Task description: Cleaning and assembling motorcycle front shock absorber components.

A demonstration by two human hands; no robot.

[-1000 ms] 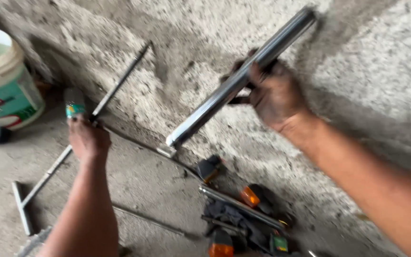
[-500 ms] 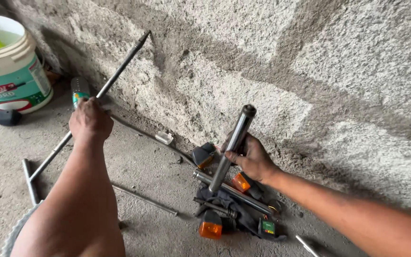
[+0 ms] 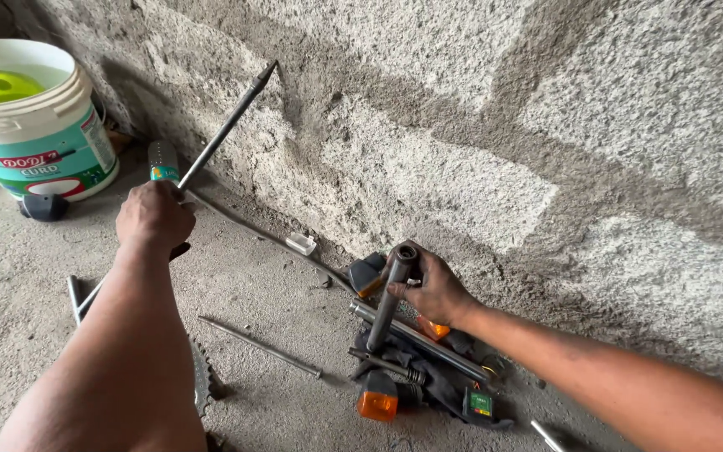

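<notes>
Fingers of the right hand [image 3: 435, 289] are wrapped around the upper end of a dull grey steel tube [image 3: 388, 300], which stands nearly upright with its open round mouth at the top and its lower end planted in a heap of parts [image 3: 428, 377] at the foot of the rough plastered wall [image 3: 495, 117]; orange turn-signal lamps [image 3: 376, 405] lie in that heap. The left hand [image 3: 154, 216] is closed on a long thin dark rod [image 3: 221, 132] that leans against the wall, pointed tip up. A white plastic bucket [image 3: 43, 134] stands beyond. Half a second ago the tube tilted more to the right; a second ago it was raised high across the wall.
</notes>
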